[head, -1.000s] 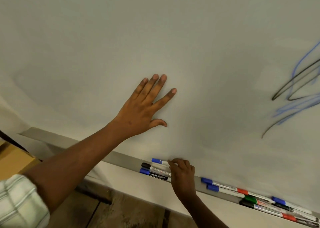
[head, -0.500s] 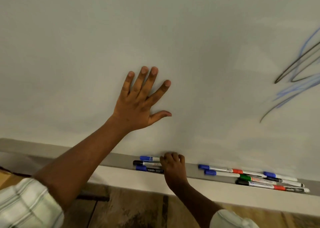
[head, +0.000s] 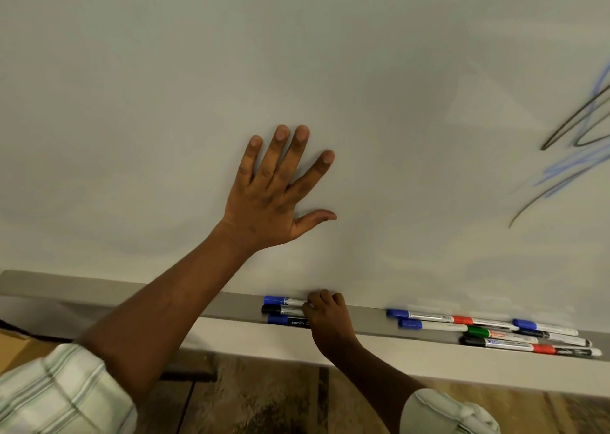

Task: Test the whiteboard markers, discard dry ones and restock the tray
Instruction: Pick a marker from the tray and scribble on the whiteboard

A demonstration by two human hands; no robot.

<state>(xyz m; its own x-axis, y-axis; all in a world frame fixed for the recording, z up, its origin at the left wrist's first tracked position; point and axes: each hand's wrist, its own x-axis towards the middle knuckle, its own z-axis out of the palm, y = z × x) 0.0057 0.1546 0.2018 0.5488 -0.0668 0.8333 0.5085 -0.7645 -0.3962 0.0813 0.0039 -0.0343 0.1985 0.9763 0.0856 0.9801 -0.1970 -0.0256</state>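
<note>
Judging by scribbles (head: 574, 166), testing looked begun, unfinished: right hand (head: 330, 323) curled over three markers (head: 284, 310) mid-length of the tray (head: 99, 288), left hand (head: 274, 199) spread flat on whiteboard (head: 412, 103)

The left grip (head: 274, 202) is spread flat, palm away, four fingers fanned toward 12 and 1 o'clock, thumb out to 3. Its bare forearm slants down to 7 o'clock into a rolled striped sleeve (head: 49, 397). The right grip (head: 326, 321), at 5 o'clock of the left, shows its back, fingers curled under; whether they pinch anything is hidden. Its forearm runs toward 5 o'clock into a pale sleeve (head: 445, 414).
</note>
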